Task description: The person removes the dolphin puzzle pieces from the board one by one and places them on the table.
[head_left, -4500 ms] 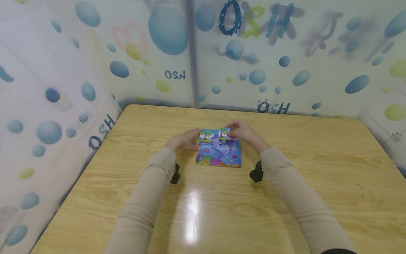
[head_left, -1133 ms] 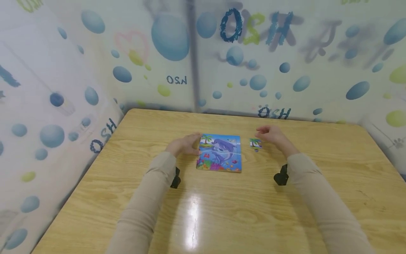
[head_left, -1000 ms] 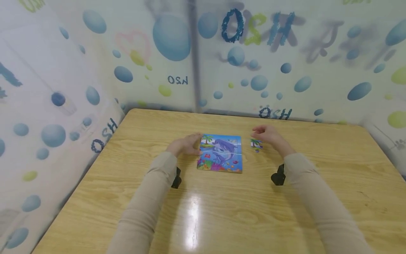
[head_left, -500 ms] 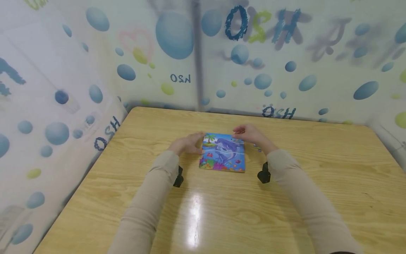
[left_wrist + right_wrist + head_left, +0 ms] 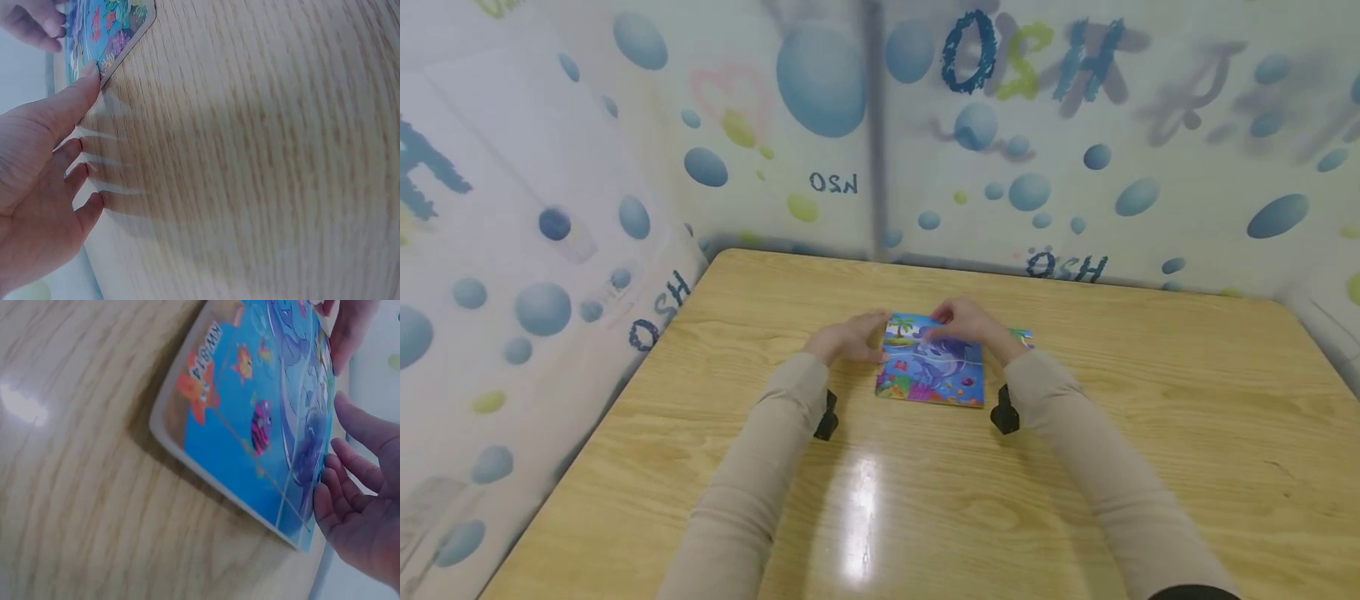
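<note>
Her left hand (image 5: 848, 337) rests flat-fingered against the left edge of the dolphin jigsaw puzzle (image 5: 931, 371) mid-table (image 5: 1150, 400); the right hand (image 5: 964, 321) touches its top, grip unclear.

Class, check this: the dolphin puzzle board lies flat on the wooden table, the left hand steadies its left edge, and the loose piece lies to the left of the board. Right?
Not quite. The loose piece lies right of the puzzle board, behind the right hand, as the head view shows. The left hand does steady the left edge, on the table.
</note>
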`<state>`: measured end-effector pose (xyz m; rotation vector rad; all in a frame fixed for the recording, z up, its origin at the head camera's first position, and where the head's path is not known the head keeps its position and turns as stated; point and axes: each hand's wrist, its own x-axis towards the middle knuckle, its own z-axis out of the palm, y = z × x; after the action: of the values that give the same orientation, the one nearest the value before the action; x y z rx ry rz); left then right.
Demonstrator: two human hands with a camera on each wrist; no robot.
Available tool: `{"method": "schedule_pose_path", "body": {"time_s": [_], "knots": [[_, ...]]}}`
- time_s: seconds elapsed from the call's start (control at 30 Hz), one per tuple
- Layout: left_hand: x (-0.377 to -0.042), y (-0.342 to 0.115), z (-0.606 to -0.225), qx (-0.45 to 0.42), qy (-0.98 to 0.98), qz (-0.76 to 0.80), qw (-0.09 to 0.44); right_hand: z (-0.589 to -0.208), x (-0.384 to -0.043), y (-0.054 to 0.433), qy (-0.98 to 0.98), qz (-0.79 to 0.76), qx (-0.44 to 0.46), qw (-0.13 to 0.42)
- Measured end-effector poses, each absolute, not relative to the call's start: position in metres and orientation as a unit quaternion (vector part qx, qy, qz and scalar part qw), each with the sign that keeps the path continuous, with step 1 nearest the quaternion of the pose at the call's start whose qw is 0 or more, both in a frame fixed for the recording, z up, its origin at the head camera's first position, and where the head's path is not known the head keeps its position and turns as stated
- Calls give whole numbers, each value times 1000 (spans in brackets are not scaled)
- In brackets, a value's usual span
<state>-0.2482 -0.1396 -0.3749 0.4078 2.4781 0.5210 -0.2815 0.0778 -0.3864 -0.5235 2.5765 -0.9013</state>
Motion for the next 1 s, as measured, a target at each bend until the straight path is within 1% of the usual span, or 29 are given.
{"method": "schedule_pose_path", "body": {"time_s": [0.53,0.73,1.0], "knots": [[-249,-139,-372,159,927,186,283,-377,-282,65,927,-224,-205,219],[-250,-139,-371,152,928,186,284,-376,-283,64,926,-234,-205,213],[-248,-138,-373,155,927,186,285,-382,-282,66,921,-290,-182,185]]}}
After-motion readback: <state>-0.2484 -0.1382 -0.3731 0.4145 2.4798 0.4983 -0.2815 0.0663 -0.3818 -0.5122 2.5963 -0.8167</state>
